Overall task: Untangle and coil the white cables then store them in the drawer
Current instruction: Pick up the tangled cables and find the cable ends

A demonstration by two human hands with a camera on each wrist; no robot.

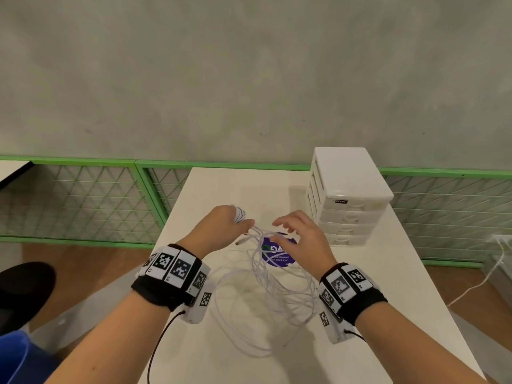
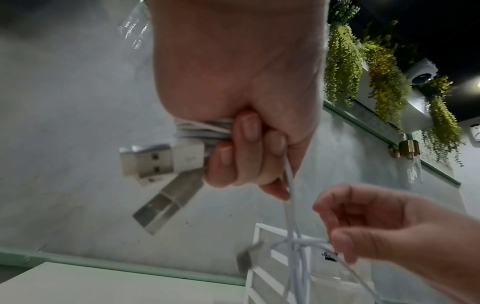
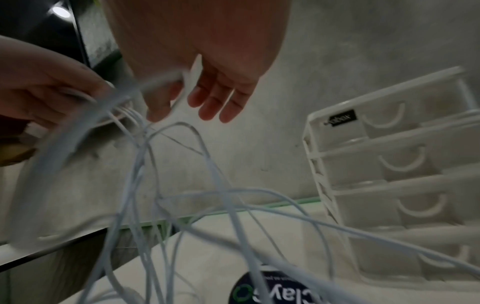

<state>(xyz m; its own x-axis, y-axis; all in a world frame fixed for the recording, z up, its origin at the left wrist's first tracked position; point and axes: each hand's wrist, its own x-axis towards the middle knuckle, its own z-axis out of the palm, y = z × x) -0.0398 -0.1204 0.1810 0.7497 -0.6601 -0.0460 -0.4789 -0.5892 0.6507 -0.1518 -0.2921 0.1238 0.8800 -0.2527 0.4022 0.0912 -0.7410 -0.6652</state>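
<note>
Hidden: the left hand [image 2: 241,107] is fisted round a coiled bundle of white cables [image 1: 277,284], mostly covered by the fingers; two metal plugs [image 2: 155,162] stick out.
Right hand [image 1: 302,239]: fingers loosely spread, perhaps touching a blurred strand.
Cables: thin, smooth loops on the table [image 1: 374,314].
Drawer unit [image 1: 352,195]: white plastic, boxy, drawers closed.

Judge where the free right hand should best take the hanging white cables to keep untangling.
Probably just below the left hand, coming from the right: the white cables run taut and bunched there, above the loose loops on the table. The right hand hovers open beside them.
</note>
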